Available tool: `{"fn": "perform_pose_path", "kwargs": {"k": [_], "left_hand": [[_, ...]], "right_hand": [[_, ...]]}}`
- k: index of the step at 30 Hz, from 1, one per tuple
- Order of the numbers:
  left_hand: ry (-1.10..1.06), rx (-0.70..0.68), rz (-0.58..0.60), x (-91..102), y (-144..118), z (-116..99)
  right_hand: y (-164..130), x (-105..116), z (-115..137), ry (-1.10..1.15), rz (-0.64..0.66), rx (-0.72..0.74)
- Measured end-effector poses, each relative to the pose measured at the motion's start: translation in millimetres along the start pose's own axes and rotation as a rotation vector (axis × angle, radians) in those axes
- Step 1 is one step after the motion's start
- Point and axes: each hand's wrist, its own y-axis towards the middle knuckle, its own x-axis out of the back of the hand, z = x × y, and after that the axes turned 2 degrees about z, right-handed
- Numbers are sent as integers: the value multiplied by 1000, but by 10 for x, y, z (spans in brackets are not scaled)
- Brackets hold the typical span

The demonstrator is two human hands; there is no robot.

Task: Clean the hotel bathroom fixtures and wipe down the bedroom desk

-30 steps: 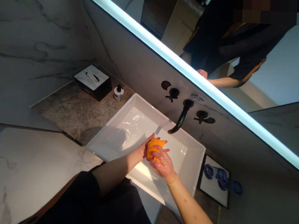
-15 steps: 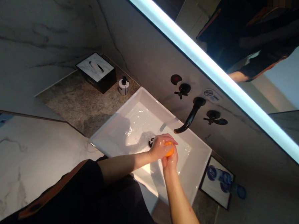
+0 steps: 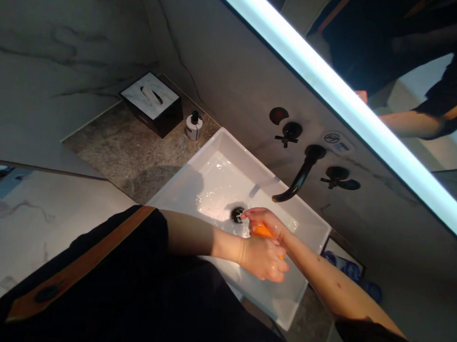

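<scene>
Orange cloth [image 3: 262, 230] is gripped between both hands over the white sink [image 3: 214, 155], just right of the drain [image 3: 238, 215]. It is clenched at its far end by the right hand [image 3: 264, 221] and at its near end by the left hand [image 3: 264, 258]. A black faucet [image 3: 299, 177] is mounted beyond. A tissue box [image 3: 151, 103] and small bottle [image 3: 194, 126] are seen on the bench [image 3: 126, 150] at far left.

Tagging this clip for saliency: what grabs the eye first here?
The orange cloth, gripped at either end by the left hand and right hand over the white sink, the only bright colour in a dim scene. Next, the lit mirror edge slanting across the top right, and the black spout on the wall just above the hands.
</scene>
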Motion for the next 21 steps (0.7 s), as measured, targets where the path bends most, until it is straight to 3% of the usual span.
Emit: {"fn": "perform_pose_path", "kwargs": {"k": [2, 5, 7, 9, 12, 15, 18, 19, 21], "left_hand": [[408, -176, 61, -175, 22, 126], [983, -408, 165, -345, -13, 309], [1085, -477, 145, -324, -85, 405], [919, -524, 45, -209, -185, 470], [344, -422, -118, -3, -367, 515], [-144, -53, -319, 75, -559, 551], [-531, 431, -591, 28, -707, 649], [-625, 537, -631, 13, -738, 695], [-825, 673, -586, 20, -763, 793]], "right_hand": [[43, -29, 69, -138, 129, -102], [151, -84, 26, -247, 102, -110], [198, -53, -35, -177, 76, -111], [190, 48, -80, -11, 107, -111], [78, 251, -140, 222, 218, -63], [-51, 399, -242, 269, 201, 10], [-118, 457, -318, 152, -45, 204], [-133, 458, -315, 44, -123, 308], [-177, 420, -265, -300, -176, 580]]}}
